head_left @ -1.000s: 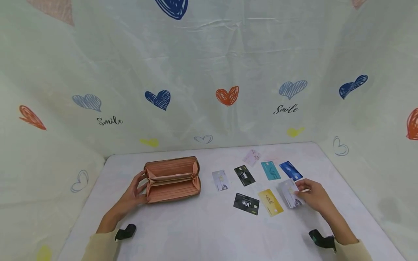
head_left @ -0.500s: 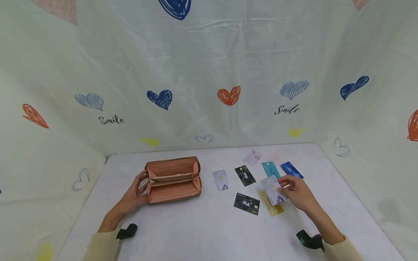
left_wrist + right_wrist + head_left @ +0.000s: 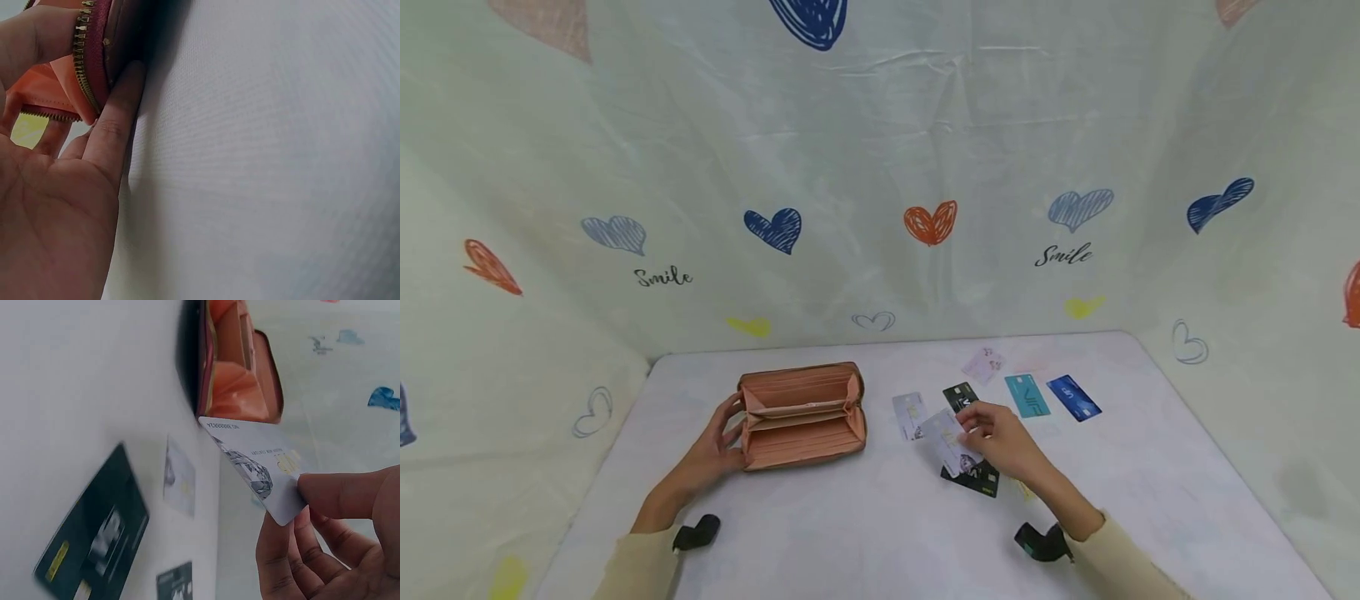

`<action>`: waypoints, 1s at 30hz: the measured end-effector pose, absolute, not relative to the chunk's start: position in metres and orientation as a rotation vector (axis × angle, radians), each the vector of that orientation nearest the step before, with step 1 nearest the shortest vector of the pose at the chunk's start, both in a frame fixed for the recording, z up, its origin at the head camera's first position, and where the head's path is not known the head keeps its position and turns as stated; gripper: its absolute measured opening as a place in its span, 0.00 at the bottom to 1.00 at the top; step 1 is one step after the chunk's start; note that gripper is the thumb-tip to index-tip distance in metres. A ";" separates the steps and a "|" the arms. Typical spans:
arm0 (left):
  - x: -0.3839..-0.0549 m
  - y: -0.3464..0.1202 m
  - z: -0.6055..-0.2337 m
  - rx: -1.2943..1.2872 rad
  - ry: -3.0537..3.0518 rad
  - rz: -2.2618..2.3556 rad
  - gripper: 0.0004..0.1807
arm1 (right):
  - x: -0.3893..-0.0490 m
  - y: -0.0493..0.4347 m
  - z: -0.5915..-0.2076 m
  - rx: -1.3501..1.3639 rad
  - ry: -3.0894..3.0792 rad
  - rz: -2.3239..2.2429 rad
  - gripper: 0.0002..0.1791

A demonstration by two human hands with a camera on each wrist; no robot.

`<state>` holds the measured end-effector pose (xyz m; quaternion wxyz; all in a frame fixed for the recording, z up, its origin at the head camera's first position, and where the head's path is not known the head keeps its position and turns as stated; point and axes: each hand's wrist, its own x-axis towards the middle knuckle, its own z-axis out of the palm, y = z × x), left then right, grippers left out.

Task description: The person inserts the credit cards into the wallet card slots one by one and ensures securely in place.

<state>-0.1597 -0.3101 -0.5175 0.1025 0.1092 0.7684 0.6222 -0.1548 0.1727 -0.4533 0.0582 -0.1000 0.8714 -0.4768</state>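
Between the thumb and fingers of my right hand [image 3: 1003, 442] is a silvery-white card [image 3: 950, 442], held above the table. In the right wrist view this card [image 3: 256, 465] shows a chip and a diamond picture. Two black VIP cards [image 3: 981, 482] lie partly hidden below and behind it, with a white card [image 3: 909, 414] just left. My left hand [image 3: 713, 446] grips the left end of an unzipped salmon-coloured wallet [image 3: 802, 452], whose compartments face up. The left wrist view shows a finger under the wallet's zipped edge [image 3: 84, 56] and the thumb against its side.
A teal VIP card [image 3: 1027, 396], a blue card [image 3: 1074, 397] and a pale pink card [image 3: 983, 364] lie on the right side of the white table [image 3: 820, 542]. A yellow card [image 3: 1026, 490] is mostly covered by the right forearm. A heart-printed sheet [image 3: 850, 150] hangs behind.
My right hand has carried the white card leftward from the right side, past the yellow card, to above the black cards. The left hand stays at the wallet.
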 end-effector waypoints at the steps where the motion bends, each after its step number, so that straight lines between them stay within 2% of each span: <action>1: -0.160 -0.310 -0.518 0.318 2.265 1.840 0.62 | -0.157 0.167 -0.454 -0.328 2.630 -1.455 0.10; 8: -0.161 -0.310 -0.515 0.272 2.240 1.841 0.63 | -0.173 0.132 -0.447 -0.531 2.598 -1.486 0.09; 16: -0.160 -0.309 -0.513 0.240 2.252 1.819 0.63 | -0.185 0.094 -0.440 -0.530 2.557 -1.553 0.10; 30: -0.161 -0.311 -0.518 0.260 2.218 1.855 0.63 | -0.207 0.032 -0.424 -0.702 2.645 -1.603 0.10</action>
